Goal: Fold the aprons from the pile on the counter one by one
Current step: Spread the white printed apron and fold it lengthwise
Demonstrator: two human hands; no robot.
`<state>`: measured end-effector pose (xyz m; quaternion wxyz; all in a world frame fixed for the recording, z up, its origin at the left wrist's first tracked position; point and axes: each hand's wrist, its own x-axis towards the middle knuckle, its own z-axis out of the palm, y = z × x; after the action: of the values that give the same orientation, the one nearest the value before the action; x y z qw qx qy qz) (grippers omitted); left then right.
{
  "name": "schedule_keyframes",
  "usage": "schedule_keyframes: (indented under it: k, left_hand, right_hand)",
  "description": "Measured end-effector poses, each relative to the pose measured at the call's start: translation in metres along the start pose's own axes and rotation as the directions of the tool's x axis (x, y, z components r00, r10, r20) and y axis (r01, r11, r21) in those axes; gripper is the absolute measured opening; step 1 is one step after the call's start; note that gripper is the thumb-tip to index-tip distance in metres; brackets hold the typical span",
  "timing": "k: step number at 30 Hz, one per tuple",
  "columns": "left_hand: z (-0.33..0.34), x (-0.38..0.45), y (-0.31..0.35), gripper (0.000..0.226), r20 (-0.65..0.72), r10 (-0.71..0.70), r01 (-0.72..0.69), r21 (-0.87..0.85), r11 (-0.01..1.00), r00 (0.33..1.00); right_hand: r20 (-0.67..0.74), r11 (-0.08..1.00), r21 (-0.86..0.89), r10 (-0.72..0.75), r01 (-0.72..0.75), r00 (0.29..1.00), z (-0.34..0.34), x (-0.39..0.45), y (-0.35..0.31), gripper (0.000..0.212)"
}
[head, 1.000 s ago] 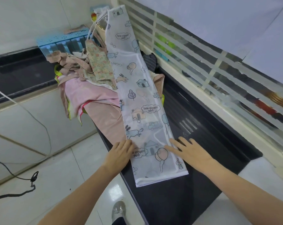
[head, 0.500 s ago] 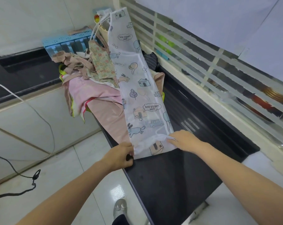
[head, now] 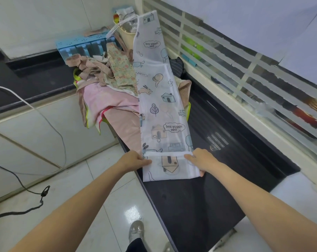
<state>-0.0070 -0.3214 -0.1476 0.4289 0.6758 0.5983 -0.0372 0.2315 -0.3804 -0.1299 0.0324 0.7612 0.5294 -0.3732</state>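
A long white apron printed with houses, rabbits and balloons lies as a narrow strip along the black counter, its far end draped over the pile. Its near end is folded back over itself into a short flap. My left hand pinches the flap's left edge. On the flap's right side, my right hand grips the edge, fingers curled over the cloth. The pile of aprons, pink, beige and floral, is heaped on the counter's far left.
A blue plastic rack and a cream container stand behind the pile. A striped glass window runs along the right of the counter. White and black cables trail over the tiled floor at left. My shoe shows below.
A second ago both hands lay flat on the apron's near end. They have since taken hold of that end and folded it away from me, forming a short flap.
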Motion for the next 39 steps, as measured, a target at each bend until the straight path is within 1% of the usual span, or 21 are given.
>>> schedule_keyframes:
  k: [2, 3, 5, 9, 11, 14, 18, 20, 23, 26, 28, 29, 31, 32, 33, 34, 35, 36, 37, 38, 39]
  left_hand:
    - [-0.001, 0.001, 0.002, 0.03, -0.123, 0.054, -0.066, -0.1, 0.993, 0.991]
    - [-0.001, 0.0, 0.004, 0.025, -0.146, 0.077, -0.099, -0.15, 0.984, 0.986]
    - [0.0, 0.001, 0.007, 0.037, -0.109, 0.135, -0.15, -0.145, 0.978, 0.985]
    - [0.004, 0.004, 0.008, 0.03, -0.037, 0.259, -0.246, 0.211, 0.946, 0.965]
    - [0.007, 0.004, 0.006, 0.028, -0.094, 0.284, -0.252, 0.26, 0.932, 0.954]
    - [0.013, 0.003, 0.003, 0.032, -0.175, 0.264, -0.23, 0.19, 0.954, 0.949]
    - [0.012, 0.005, -0.001, 0.031, -0.178, 0.182, -0.168, 0.091, 0.982, 0.967]
    - [0.01, 0.005, 0.0, 0.027, -0.183, 0.168, -0.158, 0.068, 0.985, 0.969]
    - [0.011, 0.006, 0.005, 0.023, -0.218, 0.166, -0.154, 0.071, 0.986, 0.962]
    - [0.014, 0.009, 0.008, 0.027, -0.272, 0.146, -0.127, 0.085, 0.988, 0.951]
    - [0.015, 0.009, 0.008, 0.028, -0.32, 0.154, -0.11, 0.15, 0.983, 0.935]
    - [0.016, 0.009, 0.007, 0.028, -0.351, 0.193, -0.111, 0.241, 0.964, 0.916]
    - [0.02, 0.008, 0.006, 0.027, -0.36, 0.345, -0.153, 0.467, 0.871, 0.867]
    - [0.023, 0.007, 0.008, 0.03, -0.329, 0.452, -0.225, 0.545, 0.808, 0.829]
    - [0.027, 0.007, 0.011, 0.032, -0.28, 0.597, -0.357, 0.588, 0.726, 0.752]
    - [0.033, 0.007, 0.013, 0.03, -0.186, 0.724, -0.486, 0.628, 0.608, 0.664]
    - [0.039, 0.008, 0.014, 0.03, -0.056, 0.794, -0.594, 0.631, 0.498, 0.606]
    - [0.043, 0.005, 0.016, 0.04, 0.076, 0.761, -0.638, 0.603, 0.479, 0.644]
    - [0.046, 0.006, 0.015, 0.051, 0.164, 0.688, -0.626, 0.597, 0.501, 0.707]
    - [0.046, 0.005, 0.013, 0.062, 0.233, 0.589, -0.593, 0.596, 0.542, 0.774]
    - [0.046, 0.006, 0.01, 0.072, 0.267, 0.541, -0.577, 0.604, 0.551, 0.797]
  right_hand:
    - [0.002, 1.0, -0.018, 0.001, -0.001, 1.0, 0.003, 0.0, -0.002, 0.037]
    - [-0.004, 1.0, -0.028, 0.001, -0.001, 1.0, 0.003, 0.0, -0.003, 0.037]
    - [-0.012, 0.999, -0.038, 0.006, -0.007, 1.0, 0.004, 0.001, -0.005, 0.038]
    - [-0.016, 0.999, -0.038, 0.032, -0.032, 0.999, 0.006, 0.003, -0.007, 0.04]
    - [-0.032, 0.998, -0.044, 0.051, -0.053, 0.998, 0.008, 0.005, -0.008, 0.039]
    - [-0.043, 0.997, -0.022, 0.074, -0.075, 0.996, 0.009, 0.006, -0.01, 0.037]
    - [-0.01, 0.994, 0.032, 0.108, -0.108, 0.994, 0.009, 0.012, -0.009, 0.039]
    - [-0.006, 0.98, 0.151, 0.133, -0.13, 0.991, 0.007, 0.014, -0.004, 0.03]
    - [-0.052, 0.95, 0.279, 0.162, -0.142, 0.985, 0.006, 0.012, 0.002, 0.037]
    - [-0.085, 0.964, 0.207, 0.187, -0.166, 0.979, 0.009, 0.01, -0.005, 0.028]
    - [-0.112, 0.97, 0.17, 0.197, -0.176, 0.974, 0.012, 0.011, -0.007, 0.024]
    - [-0.12, 0.97, 0.169, 0.196, -0.174, 0.973, 0.012, 0.011, -0.007, 0.025]
    - [-0.125, 0.97, 0.171, 0.195, -0.173, 0.973, 0.013, 0.012, -0.005, 0.027]
    - [-0.125, 0.973, 0.161, 0.189, -0.168, 0.974, 0.014, 0.013, -0.004, 0.026]
    - [-0.122, 0.974, 0.15, 0.188, -0.169, 0.975, 0.014, 0.014, -0.004, 0.026]
    - [-0.124, 0.977, 0.135, 0.184, -0.167, 0.975, 0.016, 0.014, -0.004, 0.026]
    - [-0.126, 0.979, 0.118, 0.181, -0.166, 0.975, 0.017, 0.014, -0.006, 0.025]
    - [-0.131, 0.981, 0.102, 0.178, -0.166, 0.975, 0.018, 0.013, -0.009, 0.022]
    - [-0.145, 0.983, 0.07, 0.177, -0.168, 0.973, 0.019, 0.011, -0.011, 0.021]
    - [-0.18, 0.987, -0.006, 0.155, -0.159, 0.971, 0.02, 0.009, -0.013, 0.024]
    - [-0.242, 0.982, -0.143, 0.089, -0.126, 0.966, 0.019, 0.006, -0.014, 0.027]
